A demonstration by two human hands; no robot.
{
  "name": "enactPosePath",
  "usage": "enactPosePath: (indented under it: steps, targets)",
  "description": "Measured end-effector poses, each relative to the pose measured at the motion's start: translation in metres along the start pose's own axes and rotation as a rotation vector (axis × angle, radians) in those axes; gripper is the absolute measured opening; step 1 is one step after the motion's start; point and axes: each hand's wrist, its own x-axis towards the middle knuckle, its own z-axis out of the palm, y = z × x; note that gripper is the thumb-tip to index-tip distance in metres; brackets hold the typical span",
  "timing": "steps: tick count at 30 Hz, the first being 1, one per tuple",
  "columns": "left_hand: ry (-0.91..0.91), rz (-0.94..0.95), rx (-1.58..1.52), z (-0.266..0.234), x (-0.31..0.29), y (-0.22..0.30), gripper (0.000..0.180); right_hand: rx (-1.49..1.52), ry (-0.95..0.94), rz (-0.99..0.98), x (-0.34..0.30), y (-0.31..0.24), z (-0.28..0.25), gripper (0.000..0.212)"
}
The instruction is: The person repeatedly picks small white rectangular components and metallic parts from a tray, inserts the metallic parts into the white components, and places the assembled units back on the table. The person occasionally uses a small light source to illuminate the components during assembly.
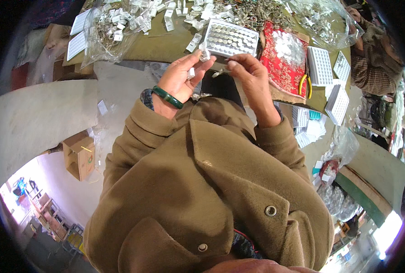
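My left hand [177,77] is palm up, pinching a small clear-white plastic piece [204,56] between thumb and fingertips. A second small white plastic piece [191,73] rests against its fingers. My right hand [253,75] faces it a short gap away, thumb and forefinger pressed together. By those fingertips a small shiny metal piece [217,73] pokes out; its exact kind is too small to tell. Just beyond both hands, a white tray [257,44] on the table holds rows of round silver pieces.
On the table [166,43] lie heaped white plastic pieces [120,20], metal parts [252,11] and plastic bags [329,20]. Right of the tray are a red patterned cloth [271,68], yellow-handled pliers [303,86] and white trays [319,66]. Another person [379,50] sits at the right.
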Motion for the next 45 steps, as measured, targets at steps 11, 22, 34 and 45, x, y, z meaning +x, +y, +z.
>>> enactPosePath:
  steps: [11, 22, 34, 45]
  targets:
    - [0.012, 0.073, 0.309, -0.021, 0.006, -0.008, 0.02, -0.724, 0.059, -0.456, 0.046, -0.014, 0.0, 0.009]
    - [0.049, 0.06, 0.361, -0.023, 0.007, -0.006, 0.018, -1.132, -0.02, -0.617, 0.063, 0.002, 0.029, 0.01]
    - [0.0, 0.082, 0.276, -0.023, 0.01, 0.005, 0.024, -1.166, -0.13, -0.609, 0.073, -0.007, 0.012, 0.012]
    - [0.044, 0.107, 0.269, -0.022, 0.014, 0.004, 0.022, -1.091, -0.114, -0.768, 0.077, -0.013, 0.014, 0.007]
